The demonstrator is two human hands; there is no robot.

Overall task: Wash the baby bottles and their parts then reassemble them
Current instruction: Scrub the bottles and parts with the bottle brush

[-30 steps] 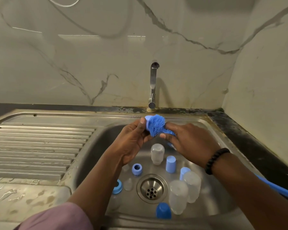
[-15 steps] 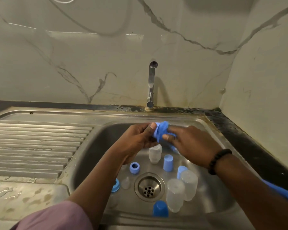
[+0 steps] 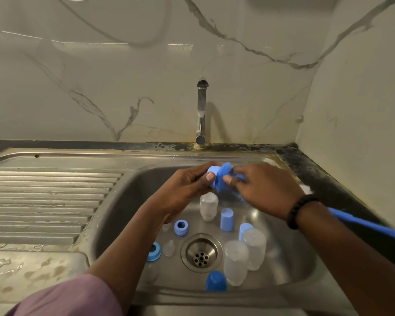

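Observation:
Over the sink basin (image 3: 132,201), my left hand (image 3: 187,185) grips a small light-blue bottle cap (image 3: 212,171). My right hand (image 3: 262,188) holds the blue bottle brush (image 3: 226,176), whose fluffy head presses against the cap; its blue handle (image 3: 369,226) runs back past my right wrist. In the basin lie three clear bottles (image 3: 208,205) (image 3: 235,262) (image 3: 254,247), blue caps (image 3: 226,219) (image 3: 216,281) (image 3: 244,229), blue collar rings (image 3: 181,227) (image 3: 154,251) and a clear teat (image 3: 170,247).
The drain strainer (image 3: 201,253) sits mid-basin. A chrome tap (image 3: 201,115) stands behind the sink, with no water running. A ribbed draining board (image 3: 43,201) lies to the left, a wet counter patch (image 3: 21,270) below it. Marble walls enclose the back and right.
Both hands have sunk slightly lower over the basin and the brush head has turned against the cap. The parts in the basin have not moved.

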